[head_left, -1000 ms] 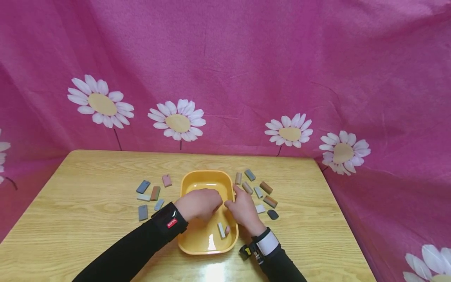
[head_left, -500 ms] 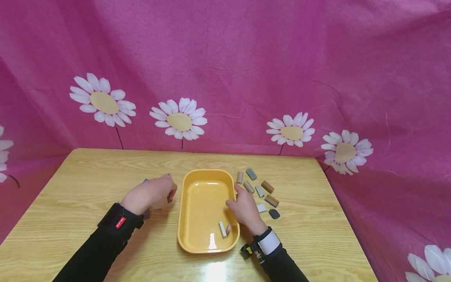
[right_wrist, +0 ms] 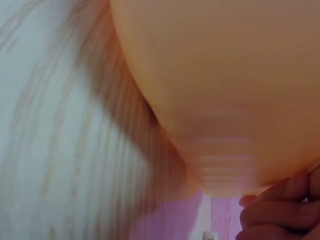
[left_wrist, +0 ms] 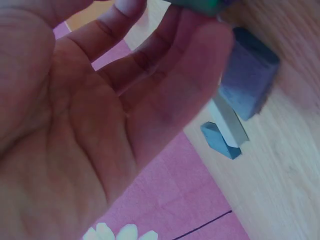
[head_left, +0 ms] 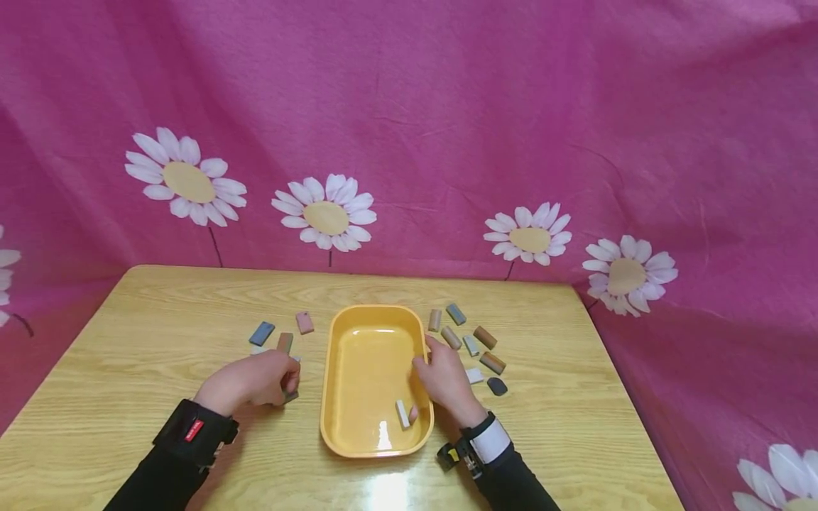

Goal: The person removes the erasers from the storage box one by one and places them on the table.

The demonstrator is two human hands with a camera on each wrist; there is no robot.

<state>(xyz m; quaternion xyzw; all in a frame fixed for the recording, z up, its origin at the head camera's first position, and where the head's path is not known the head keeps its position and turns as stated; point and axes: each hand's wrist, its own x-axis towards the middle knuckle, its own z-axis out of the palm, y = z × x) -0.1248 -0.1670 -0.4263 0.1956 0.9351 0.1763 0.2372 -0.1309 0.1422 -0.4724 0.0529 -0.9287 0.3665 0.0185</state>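
Observation:
My left hand (head_left: 255,380) is low over the left part of the table, fingers curled, pinching a small dark greenish block (head_left: 290,396). In the left wrist view that green block (left_wrist: 200,5) shows only partly, at the fingertips. Beyond the fingers lie a grey block (left_wrist: 250,72), a white block (left_wrist: 229,122) and a blue block (left_wrist: 220,141). My right hand (head_left: 444,376) grips the right rim of a yellow tray (head_left: 327,397), thumb inside the rim. Inside the tray, near its front right, are a white stick-like block (head_left: 402,415) and a small pinkish piece (head_left: 413,414).
Left of the tray lie a pink block (head_left: 304,322), a blue block (head_left: 262,333) and a brown block (head_left: 285,343). Right of it are several brown, tan and grey pieces, including a brown half-round piece (head_left: 493,363) and a dark rounded piece (head_left: 497,386). A pink flowered cloth (head_left: 409,142) hangs behind.
My left hand came out of the tray, moved left over the table blocks, then nearer the front, where it pinches the greenish block. The right hand keeps hold of the tray's rim.

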